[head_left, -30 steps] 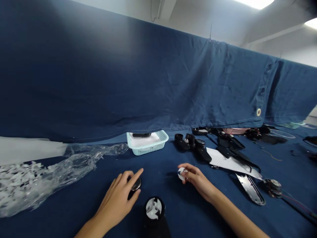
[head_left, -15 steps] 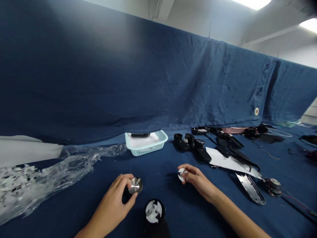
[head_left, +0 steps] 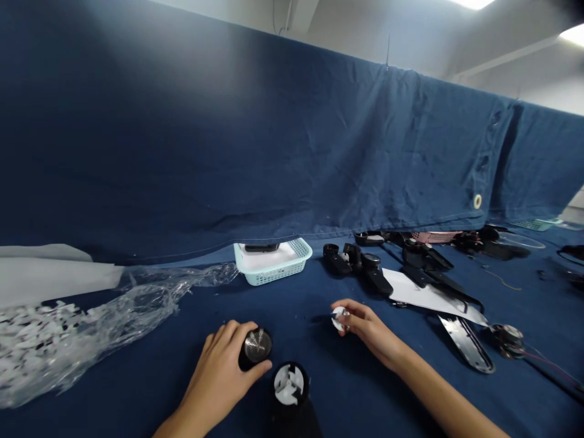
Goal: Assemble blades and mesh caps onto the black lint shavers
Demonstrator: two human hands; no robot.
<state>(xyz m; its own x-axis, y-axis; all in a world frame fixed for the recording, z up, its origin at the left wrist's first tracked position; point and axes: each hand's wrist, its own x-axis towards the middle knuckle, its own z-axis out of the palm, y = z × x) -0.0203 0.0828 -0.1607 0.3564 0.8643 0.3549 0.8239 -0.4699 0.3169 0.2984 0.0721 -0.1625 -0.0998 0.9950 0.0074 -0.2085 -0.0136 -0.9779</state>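
My left hand point(head_left: 223, 371) is closed around a round black piece with a shiny metal face point(head_left: 258, 345), thumb on its near side and fingers over its far left. Just to its right stands a black device point(head_left: 292, 420) whose round end holds a white plastic part with curved cut-outs point(head_left: 289, 384). My right hand point(head_left: 365, 328) pinches a small white plastic disc point(head_left: 340, 318) between thumb and fingers, above the blue cloth and apart from the device. The underside of the round piece is hidden.
A pale green basket point(head_left: 276, 275) with white paper stands at the back. Clear plastic film point(head_left: 150, 310) with white bits lies on the left. Black device parts point(head_left: 376, 277), a white sheet point(head_left: 413, 295), a silver-edged shell point(head_left: 468, 344) and a wired motor point(head_left: 508, 337) lie on the right.
My left hand has shifted right, towards the black device, and the round piece in it has turned, showing a darker face and its black side. My right hand keeps the white disc nearly still.
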